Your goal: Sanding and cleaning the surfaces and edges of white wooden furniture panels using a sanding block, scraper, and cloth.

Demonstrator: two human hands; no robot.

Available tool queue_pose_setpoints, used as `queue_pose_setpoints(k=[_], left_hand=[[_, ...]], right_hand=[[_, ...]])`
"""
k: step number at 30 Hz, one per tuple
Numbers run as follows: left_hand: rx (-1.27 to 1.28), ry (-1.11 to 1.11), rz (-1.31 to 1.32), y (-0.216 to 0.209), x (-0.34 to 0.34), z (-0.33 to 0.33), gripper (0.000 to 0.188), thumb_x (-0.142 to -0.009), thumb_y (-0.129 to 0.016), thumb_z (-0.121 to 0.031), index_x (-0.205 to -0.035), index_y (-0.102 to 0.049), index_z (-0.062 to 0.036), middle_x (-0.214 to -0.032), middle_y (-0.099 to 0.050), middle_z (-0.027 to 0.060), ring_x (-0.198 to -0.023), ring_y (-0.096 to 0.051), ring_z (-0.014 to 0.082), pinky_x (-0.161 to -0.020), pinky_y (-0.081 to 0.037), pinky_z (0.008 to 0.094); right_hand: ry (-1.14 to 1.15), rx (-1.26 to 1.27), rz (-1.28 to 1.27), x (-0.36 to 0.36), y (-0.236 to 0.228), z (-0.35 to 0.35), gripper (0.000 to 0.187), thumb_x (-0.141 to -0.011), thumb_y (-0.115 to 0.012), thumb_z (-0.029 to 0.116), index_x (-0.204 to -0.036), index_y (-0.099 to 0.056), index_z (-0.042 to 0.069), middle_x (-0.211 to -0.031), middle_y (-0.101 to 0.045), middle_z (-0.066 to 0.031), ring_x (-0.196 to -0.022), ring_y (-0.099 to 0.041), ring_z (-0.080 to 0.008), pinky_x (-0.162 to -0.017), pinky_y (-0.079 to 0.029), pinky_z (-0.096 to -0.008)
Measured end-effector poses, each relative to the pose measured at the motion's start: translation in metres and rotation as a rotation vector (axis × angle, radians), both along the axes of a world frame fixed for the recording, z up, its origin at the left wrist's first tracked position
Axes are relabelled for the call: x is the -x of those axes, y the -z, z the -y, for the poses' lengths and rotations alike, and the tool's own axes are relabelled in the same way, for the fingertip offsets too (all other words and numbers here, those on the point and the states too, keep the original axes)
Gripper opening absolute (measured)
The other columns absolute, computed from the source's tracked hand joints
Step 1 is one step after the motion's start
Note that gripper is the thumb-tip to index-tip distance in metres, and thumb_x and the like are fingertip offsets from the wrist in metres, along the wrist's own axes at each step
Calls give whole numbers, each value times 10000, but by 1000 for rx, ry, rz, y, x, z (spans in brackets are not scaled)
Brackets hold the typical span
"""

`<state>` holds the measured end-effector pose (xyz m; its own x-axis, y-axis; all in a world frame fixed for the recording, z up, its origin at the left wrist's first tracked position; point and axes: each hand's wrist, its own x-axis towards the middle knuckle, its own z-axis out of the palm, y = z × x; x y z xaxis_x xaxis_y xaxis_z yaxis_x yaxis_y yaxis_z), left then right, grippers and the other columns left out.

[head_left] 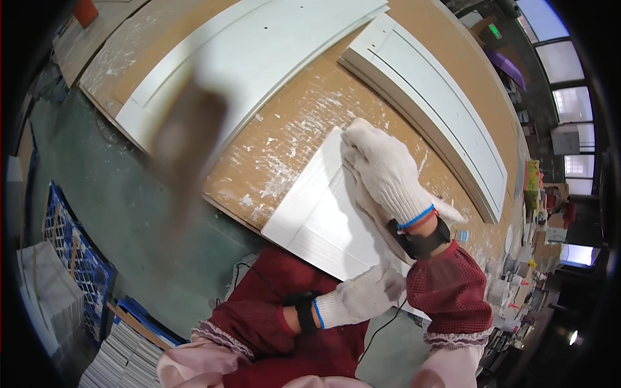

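Head view: we see both gloved hands on a small white panel [323, 213] that lies on the near edge of a brown workbench [304, 123] and overhangs it toward the body.

1. Right hand [381, 171] — it wears a white knit glove and lies flat, palm down, on the far part of the panel, pressing a pale cloth [446, 208] against the surface. The fingers are together and stretched out, not curled round anything. A black wrist strap [424, 240] sits above the glove cuff.
2. Left hand [359, 297] — also gloved, it is closed on the near overhanging edge of the panel, just below the right wrist. The two hands are near each other but not touching.

Around them we note the following:
- Two larger white door panels lie on the bench, one [259, 58] at the far left, one [427, 103] to the right of it.
- White paint smears cover the bench top between these.
- A brown blurred shape [187, 142] crosses the left side; we cannot tell what it is.
- Stacked sheets [123, 355] rest on the floor at lower left.
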<state>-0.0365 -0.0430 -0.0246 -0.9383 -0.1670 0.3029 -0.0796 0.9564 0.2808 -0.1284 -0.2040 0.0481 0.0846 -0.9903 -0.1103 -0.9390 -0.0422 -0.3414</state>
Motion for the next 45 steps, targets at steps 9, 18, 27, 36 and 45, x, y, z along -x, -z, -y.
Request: queue_pose_setpoints(k=[9, 18, 27, 36, 45], left_hand=[[-1170, -338, -197, -5, -1, -12, 315, -872, -598, -271, -1144, -586, -114, -1064, -554, 119, -985, -618, 308, -774, -538, 385], [-245, -289, -583, 4, 6, -1, 139, -774, -654, -121, -893, -648, -49, -750, -482, 49, -760, -541, 222, -679, -474, 304], [-145, -243, -463, 0, 10, -1, 415, -661, -701, -245, -1036, -617, -87, -821, -481, 43, -775, -518, 209, -706, -450, 321], [-83, -172, -377, -6, -5, -6, 570, -601, -760, -275, -1117, -626, -73, -918, -533, 45, -882, -564, 230, -823, -486, 344], [-124, -172, -355, -19, -16, -15, 596, -536, -781, -238, -1091, -638, -76, -975, -556, 49, -910, -571, 229, -882, -493, 381]], right_hand=[[-11, 57, -72, -4, 6, 4, 144, -860, -552, 153, -979, -590, 81, -923, -629, -172, -904, -611, -389, -761, -486, -460], [224, -38, -187, 46, -25, -33, 161, -902, -542, 141, -982, -631, 33, -897, -670, -184, -852, -672, -356, -745, -529, -430], [109, 872, 208, 107, -79, -1, 277, -905, -571, 46, -1177, -616, 32, -1030, -657, -73, -903, -632, -143, -788, -524, -264], [169, 336, -98, 124, -68, -117, 519, -869, -626, 252, -1334, -498, 61, -1173, -623, -199, -1067, -604, -362, -891, -486, -403], [338, 60, 143, 108, -23, -185, 503, -834, -643, 223, -1305, -544, 77, -1160, -608, -169, -1028, -614, -317, -877, -487, -375]])
